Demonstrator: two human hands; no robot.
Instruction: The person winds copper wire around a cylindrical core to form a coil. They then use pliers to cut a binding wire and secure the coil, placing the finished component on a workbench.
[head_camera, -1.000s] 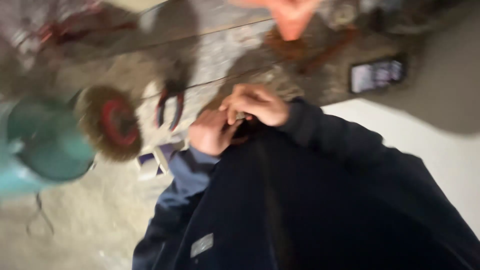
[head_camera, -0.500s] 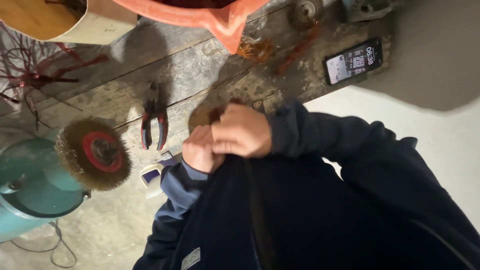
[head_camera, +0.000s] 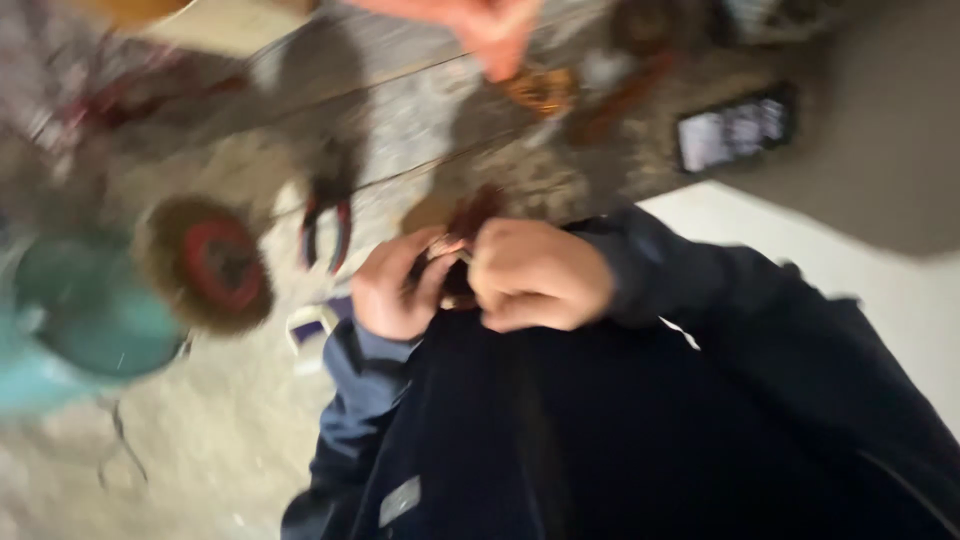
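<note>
A teal machine housing (head_camera: 95, 315) sits far left beside a bristly round wire brush wheel (head_camera: 205, 262) with a red hub. Red-handled pliers (head_camera: 325, 228) lie on the rough wooden bench (head_camera: 400, 110). The left hand (head_camera: 395, 290) and right hand (head_camera: 540, 275) meet, pinching a small blurred coppery piece (head_camera: 450, 250). A dark phone (head_camera: 735, 128) lies right.

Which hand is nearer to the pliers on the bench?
Left. The left hand is just right of the pliers; the right hand is farther right, beyond the left hand.
</note>
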